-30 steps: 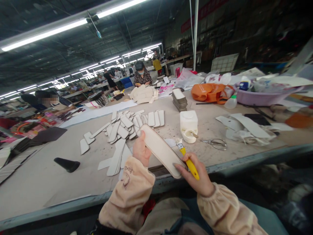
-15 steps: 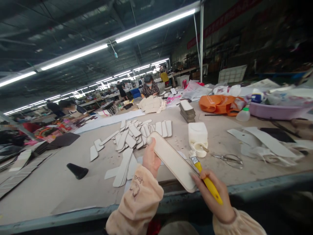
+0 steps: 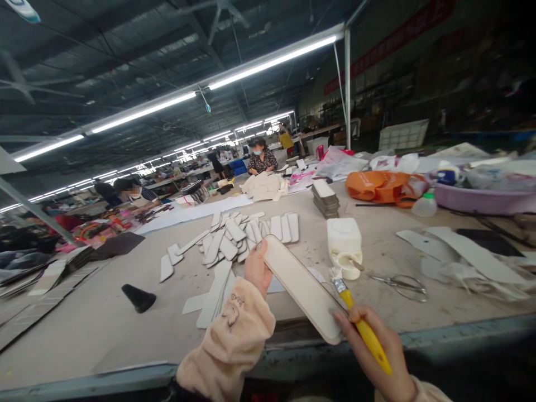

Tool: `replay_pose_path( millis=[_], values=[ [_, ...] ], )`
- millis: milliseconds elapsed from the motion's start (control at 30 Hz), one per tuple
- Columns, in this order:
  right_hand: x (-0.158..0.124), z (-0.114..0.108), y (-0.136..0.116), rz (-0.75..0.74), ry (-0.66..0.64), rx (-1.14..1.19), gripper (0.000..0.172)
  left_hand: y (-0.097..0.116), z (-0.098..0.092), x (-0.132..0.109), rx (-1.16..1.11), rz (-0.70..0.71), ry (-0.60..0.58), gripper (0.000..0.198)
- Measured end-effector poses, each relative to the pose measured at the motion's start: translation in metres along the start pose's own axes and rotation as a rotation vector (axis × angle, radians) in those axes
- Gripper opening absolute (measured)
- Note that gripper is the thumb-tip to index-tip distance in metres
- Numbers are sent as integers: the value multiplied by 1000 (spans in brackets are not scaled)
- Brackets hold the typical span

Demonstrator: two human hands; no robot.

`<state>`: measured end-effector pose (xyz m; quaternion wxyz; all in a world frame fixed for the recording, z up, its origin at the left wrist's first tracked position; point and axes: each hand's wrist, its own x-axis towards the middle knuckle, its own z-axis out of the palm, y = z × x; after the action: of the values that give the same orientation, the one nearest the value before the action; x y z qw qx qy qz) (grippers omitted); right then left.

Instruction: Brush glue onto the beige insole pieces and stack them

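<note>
My left hand (image 3: 257, 269) grips the upper left end of a long cream panel with rounded corners (image 3: 299, 287). In my right hand (image 3: 379, 343) is a brush with a yellow handle (image 3: 368, 338), its bristles pointing up and away from me. Fingers of that same hand touch the panel's lower right end. Just beyond the bristles stands a white plastic container (image 3: 344, 240) with a round opening and a stick in it. A pile of similar pale pieces (image 3: 228, 237) lies beyond my left hand, and flat white strips (image 3: 215, 296) lie beside my left sleeve.
Scissors (image 3: 402, 286) lie right of the container. Farther back are a stack of pieces (image 3: 324, 198), an orange bag (image 3: 379, 187) and a purple basin (image 3: 481, 198). A black cone-shaped object (image 3: 139, 297) lies at left. Across the table sits a person (image 3: 262, 159).
The whole view has shifted slightly, so things on the table appear a little lower and farther right. Both hands keep their hold on the panel and brush.
</note>
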<state>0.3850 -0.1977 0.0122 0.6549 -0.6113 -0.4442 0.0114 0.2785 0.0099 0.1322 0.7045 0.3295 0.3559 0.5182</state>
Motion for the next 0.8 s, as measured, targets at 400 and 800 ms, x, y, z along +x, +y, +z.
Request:
replay_pose_path(
  millis=[400, 800],
  values=[
    [-2, 9, 0, 31, -23, 27, 18, -39, -16, -56, 185, -383, -272, 20],
    [8, -16, 0, 100, 100, 91, 14, -1, -5, 77, 739, -231, -305, 32]
  ],
)
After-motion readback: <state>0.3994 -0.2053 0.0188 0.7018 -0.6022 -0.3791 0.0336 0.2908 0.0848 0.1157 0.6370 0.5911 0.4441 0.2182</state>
